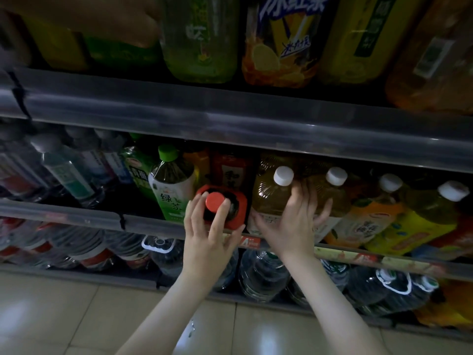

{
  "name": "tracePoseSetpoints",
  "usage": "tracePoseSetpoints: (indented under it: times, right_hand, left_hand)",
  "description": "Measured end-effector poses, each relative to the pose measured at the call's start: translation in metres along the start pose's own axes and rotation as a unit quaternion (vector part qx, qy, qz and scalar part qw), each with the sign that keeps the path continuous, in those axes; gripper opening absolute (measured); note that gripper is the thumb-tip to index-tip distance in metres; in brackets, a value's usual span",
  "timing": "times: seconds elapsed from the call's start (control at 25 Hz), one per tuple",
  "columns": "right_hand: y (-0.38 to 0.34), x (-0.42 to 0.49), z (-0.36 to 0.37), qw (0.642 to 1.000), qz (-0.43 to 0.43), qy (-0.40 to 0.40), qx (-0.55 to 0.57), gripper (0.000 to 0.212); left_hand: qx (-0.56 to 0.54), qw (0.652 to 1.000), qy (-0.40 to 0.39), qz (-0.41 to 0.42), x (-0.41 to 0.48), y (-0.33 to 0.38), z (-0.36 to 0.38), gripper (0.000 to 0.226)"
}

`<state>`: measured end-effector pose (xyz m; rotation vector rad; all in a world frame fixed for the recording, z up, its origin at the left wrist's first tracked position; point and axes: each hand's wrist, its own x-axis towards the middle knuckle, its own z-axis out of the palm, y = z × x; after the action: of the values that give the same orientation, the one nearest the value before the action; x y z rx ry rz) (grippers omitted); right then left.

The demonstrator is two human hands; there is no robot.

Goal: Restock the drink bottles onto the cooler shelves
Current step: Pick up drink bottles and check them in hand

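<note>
A dark bottle with a red cap and red shoulders (236, 201) stands at the front of the middle cooler shelf (84, 216). My left hand (212, 226) grips its top, fingers curled around the cap. Just to its right stands an amber tea bottle with a white cap (271, 193). My right hand (294, 224) lies on that bottle's front, with spread fingers wrapping its side. A second white-capped amber bottle (336, 185) stands behind my right fingers.
A green-capped green tea bottle (174, 185) stands left of the red one, water bottles (69, 170) farther left. Yellow and orange bottles (414, 221) fill the right. Large bottles (202, 37) line the upper shelf, water jugs (261, 275) the bottom one. Tiled floor (76, 316) lies below.
</note>
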<state>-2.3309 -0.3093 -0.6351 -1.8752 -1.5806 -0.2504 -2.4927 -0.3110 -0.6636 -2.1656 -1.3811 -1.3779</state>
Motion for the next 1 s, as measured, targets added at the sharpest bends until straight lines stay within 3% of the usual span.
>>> tracePoseSetpoints:
  times: [0.16,0.32,0.48,0.64,1.0]
  right_hand:
    - [-0.004,-0.001,-0.001,0.999,0.0,0.001,-0.034,0.104]
    - [-0.01,-0.011,-0.01,1.0,-0.026,-0.002,-0.008,0.089]
    - [-0.015,-0.019,-0.031,0.996,-0.037,-0.08,-0.005,0.106]
    - [0.002,-0.023,-0.059,0.991,0.007,-0.127,-0.033,0.106]
    - [0.1,-0.025,-0.129,0.973,0.124,-0.185,-0.056,0.088]
  left_hand:
    - [0.019,0.993,-0.088,-0.071,0.03,0.006,0.004,0.069]
    - [0.028,0.971,-0.192,-0.139,0.045,0.015,0.01,0.063]
    - [-0.002,0.952,-0.253,-0.17,0.042,0.031,-0.004,0.063]
    - [-0.034,0.933,-0.301,-0.195,0.032,0.068,-0.022,0.07]
    - [-0.099,0.931,-0.344,-0.072,0.044,0.201,0.006,0.066]
